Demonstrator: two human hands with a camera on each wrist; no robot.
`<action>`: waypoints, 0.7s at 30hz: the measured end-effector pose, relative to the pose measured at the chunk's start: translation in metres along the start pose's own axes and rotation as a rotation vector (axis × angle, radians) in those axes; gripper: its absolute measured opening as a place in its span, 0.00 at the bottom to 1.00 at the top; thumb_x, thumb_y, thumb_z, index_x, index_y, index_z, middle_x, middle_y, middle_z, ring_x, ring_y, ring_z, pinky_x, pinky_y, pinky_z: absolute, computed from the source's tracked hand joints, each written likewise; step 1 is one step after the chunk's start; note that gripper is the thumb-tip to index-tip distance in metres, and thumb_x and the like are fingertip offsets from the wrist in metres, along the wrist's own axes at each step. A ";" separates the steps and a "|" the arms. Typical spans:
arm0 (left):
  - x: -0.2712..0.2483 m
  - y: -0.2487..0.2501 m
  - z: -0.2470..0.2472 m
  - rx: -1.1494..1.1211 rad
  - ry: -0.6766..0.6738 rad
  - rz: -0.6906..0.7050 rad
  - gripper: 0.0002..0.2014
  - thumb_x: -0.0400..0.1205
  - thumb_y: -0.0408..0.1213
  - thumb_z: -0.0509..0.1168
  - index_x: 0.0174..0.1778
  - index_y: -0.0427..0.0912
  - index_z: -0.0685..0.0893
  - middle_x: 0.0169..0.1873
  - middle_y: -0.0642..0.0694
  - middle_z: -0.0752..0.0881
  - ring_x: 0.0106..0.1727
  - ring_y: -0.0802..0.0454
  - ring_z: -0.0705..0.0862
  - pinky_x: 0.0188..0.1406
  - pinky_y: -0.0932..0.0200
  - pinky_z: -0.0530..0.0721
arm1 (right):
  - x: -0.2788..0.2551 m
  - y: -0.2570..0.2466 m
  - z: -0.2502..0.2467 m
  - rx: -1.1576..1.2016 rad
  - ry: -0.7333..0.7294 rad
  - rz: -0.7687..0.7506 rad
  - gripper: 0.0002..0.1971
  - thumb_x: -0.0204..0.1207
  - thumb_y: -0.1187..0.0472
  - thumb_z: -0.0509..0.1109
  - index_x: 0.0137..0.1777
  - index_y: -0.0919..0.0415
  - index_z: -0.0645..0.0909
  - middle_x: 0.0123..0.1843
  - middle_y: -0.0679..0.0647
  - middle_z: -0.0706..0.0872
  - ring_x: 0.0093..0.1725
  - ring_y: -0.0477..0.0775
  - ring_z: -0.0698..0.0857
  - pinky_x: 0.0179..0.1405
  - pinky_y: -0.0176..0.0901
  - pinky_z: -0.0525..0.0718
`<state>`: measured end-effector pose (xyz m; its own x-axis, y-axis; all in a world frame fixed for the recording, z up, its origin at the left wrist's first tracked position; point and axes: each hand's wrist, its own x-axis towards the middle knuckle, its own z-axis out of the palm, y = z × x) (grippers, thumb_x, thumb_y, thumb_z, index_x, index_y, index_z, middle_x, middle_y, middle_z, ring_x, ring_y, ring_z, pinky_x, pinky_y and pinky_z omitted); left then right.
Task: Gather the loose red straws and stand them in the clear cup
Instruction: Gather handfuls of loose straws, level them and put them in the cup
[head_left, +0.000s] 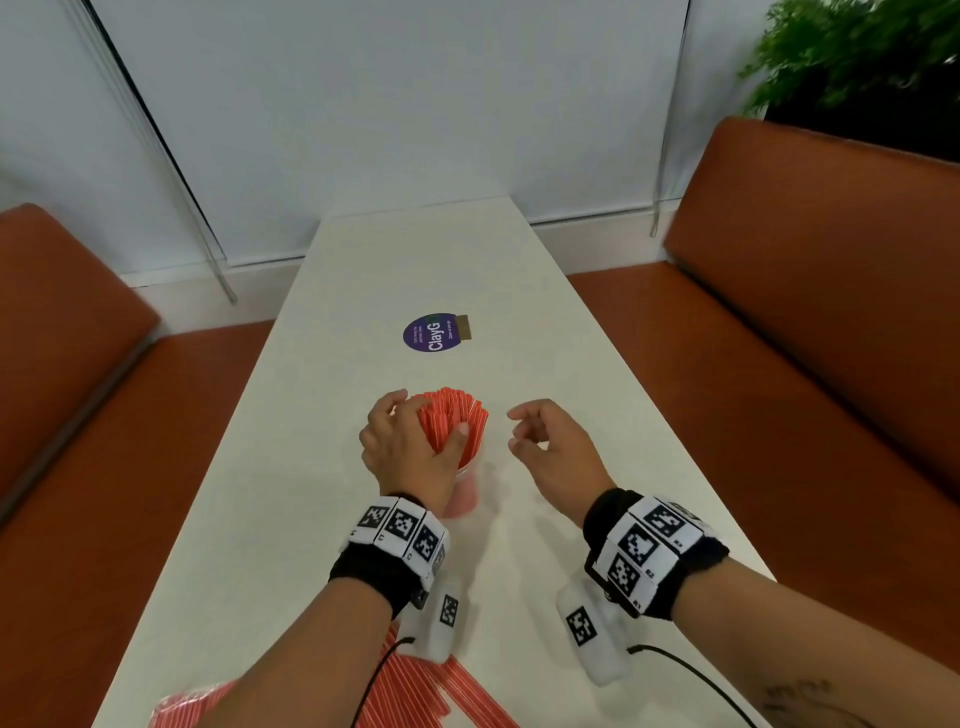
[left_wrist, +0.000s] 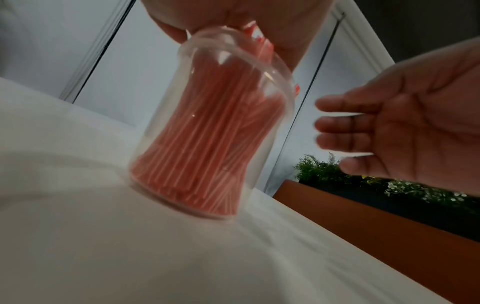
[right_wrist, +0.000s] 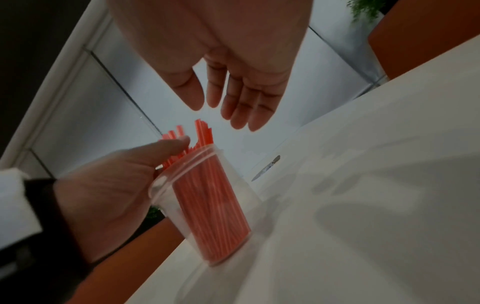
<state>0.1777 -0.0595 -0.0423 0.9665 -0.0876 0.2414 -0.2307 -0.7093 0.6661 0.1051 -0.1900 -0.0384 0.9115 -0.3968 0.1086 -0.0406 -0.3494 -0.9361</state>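
Observation:
A clear cup (head_left: 464, 493) packed with red straws (head_left: 457, 410) stands mid-table. My left hand (head_left: 421, 431) grips the straw bundle just above the cup's rim, thumb on the near side and fingers round the far side. In the left wrist view the cup (left_wrist: 207, 133) shows the straws (left_wrist: 202, 148) reaching its bottom. My right hand (head_left: 524, 428) hovers just right of the cup, fingers relaxed, holding nothing; its palm faces the cup (right_wrist: 207, 205) in the right wrist view. More loose red straws (head_left: 441, 691) lie on the table's near edge, under my left forearm.
A purple round sticker (head_left: 434, 332) lies on the white table (head_left: 571, 364) beyond the cup. A plastic pack of straws (head_left: 192, 701) sits at the near left corner. Orange benches (head_left: 831, 312) flank the table; a plant (head_left: 857, 52) stands far right.

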 end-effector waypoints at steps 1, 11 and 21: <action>0.000 0.000 -0.001 -0.043 0.023 0.010 0.26 0.72 0.46 0.72 0.65 0.45 0.76 0.74 0.47 0.66 0.75 0.42 0.63 0.73 0.46 0.62 | 0.001 -0.002 0.002 -0.049 -0.023 -0.026 0.15 0.79 0.69 0.64 0.64 0.58 0.76 0.54 0.52 0.80 0.52 0.46 0.79 0.55 0.30 0.78; 0.005 -0.015 -0.011 0.266 -0.198 0.385 0.31 0.80 0.45 0.37 0.78 0.42 0.66 0.83 0.46 0.58 0.85 0.47 0.51 0.82 0.47 0.56 | 0.009 -0.014 0.027 -0.748 -0.385 -0.359 0.30 0.85 0.60 0.51 0.84 0.61 0.43 0.86 0.54 0.44 0.86 0.51 0.43 0.83 0.44 0.46; 0.011 -0.028 -0.031 -0.274 -0.052 0.000 0.35 0.82 0.37 0.63 0.82 0.39 0.52 0.83 0.42 0.56 0.83 0.47 0.58 0.81 0.52 0.57 | 0.030 -0.026 0.017 -0.560 -0.385 -0.263 0.35 0.84 0.62 0.57 0.84 0.56 0.40 0.86 0.53 0.39 0.85 0.49 0.40 0.82 0.44 0.52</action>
<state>0.1914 -0.0183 -0.0364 0.9694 -0.1281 0.2093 -0.2453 -0.4941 0.8341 0.1400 -0.1785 -0.0165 0.9951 0.0513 0.0844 0.0906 -0.8150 -0.5723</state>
